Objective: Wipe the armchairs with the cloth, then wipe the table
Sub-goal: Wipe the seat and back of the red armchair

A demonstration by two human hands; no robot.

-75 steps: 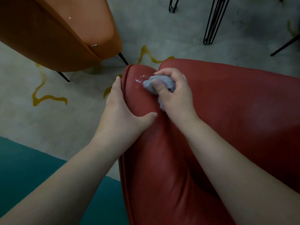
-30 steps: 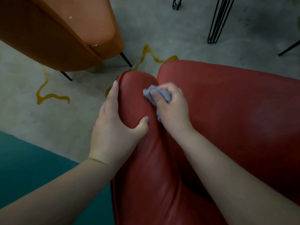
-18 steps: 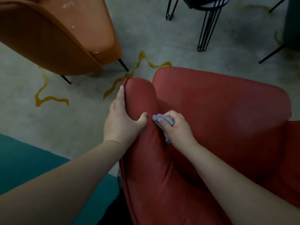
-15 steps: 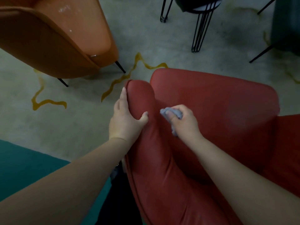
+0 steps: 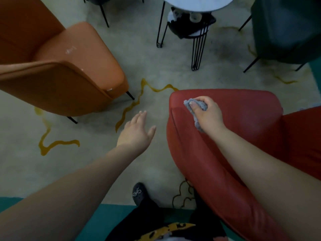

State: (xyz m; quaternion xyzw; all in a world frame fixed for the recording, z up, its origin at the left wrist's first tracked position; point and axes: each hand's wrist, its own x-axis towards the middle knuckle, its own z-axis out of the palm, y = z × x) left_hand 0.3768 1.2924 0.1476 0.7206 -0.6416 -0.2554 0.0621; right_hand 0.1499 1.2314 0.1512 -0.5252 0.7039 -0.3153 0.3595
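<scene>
Pale carpet [image 5: 156,70] with yellow squiggles is seen beneath a red armchair [image 5: 243,122], an orange armchair [image 5: 69,70] and a round white table [image 5: 196,2] on black wire legs. A crumpled grey cloth [image 5: 195,106] is gripped by the right hand [image 5: 207,113] and pressed against the red armchair's upper edge. The left hand [image 5: 137,132] is held spread above the carpet, touching nothing.

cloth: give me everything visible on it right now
The cloth is a small grey-blue rag, soft and nubbly, bunched into a wad. The right hand grips it, thumb across its front, pressing it onto the upper front corner of the red armchair. One end pokes out past the fingertips; a tail hangs below the palm against the upholstery. Most of it is hidden in the fist.
</scene>
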